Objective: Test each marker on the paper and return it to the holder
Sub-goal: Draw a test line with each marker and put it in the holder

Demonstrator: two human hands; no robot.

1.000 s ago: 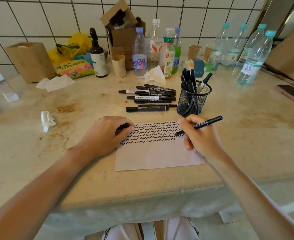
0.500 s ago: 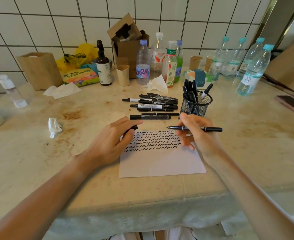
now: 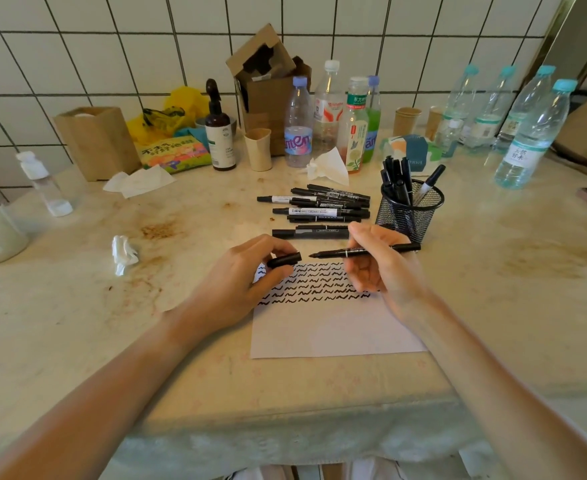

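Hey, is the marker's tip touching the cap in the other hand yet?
Apart. The head view shows paper between the tip of the marker, held in the right hand, and the open end of the cap held in the left hand.

One view only, worn on the head. Looks forward and steeply down across the table (image 3: 493,306) toward the tiled wall (image 3: 112,46) at its far side. Wide-angle, with straight lines bowed near the edges. Close to the near table edge, both forearms reaching in from the bottom corners, paper (image 3: 319,330) near centre. No second view to overlap.
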